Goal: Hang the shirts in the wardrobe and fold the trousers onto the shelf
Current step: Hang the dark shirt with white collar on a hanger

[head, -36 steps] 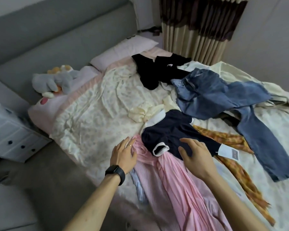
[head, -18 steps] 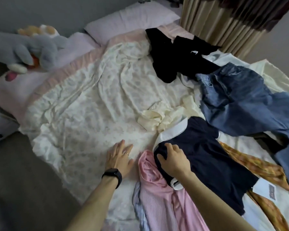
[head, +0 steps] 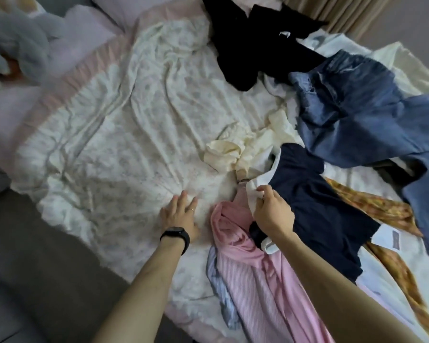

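Note:
A navy shirt [head: 317, 209] with a white collar and white cuffs lies on the bed, partly over a pink striped shirt [head: 255, 280]. My right hand [head: 273, 216] is closed on the navy shirt's white collar. My left hand [head: 180, 216], with a black watch on the wrist, rests flat and open on the bed cover just left of the pink shirt. Blue jeans [head: 362, 107] sprawl at the upper right. A black garment [head: 253, 45] lies at the top, and a cream one [head: 233, 149] is bunched mid-bed.
The bed's floral cover [head: 124, 125] fills the left half. An orange patterned cloth [head: 372, 206] lies right of the navy shirt. A grey plush toy [head: 15, 40] and pillows [head: 89, 33] sit at the top left. Grey floor [head: 35, 268] runs along the bed's near edge.
The view has moved closer over the bed. My right hand slid up from the navy shirt's sleeve to its white collar and pinched it. My left hand stayed flat on the cover.

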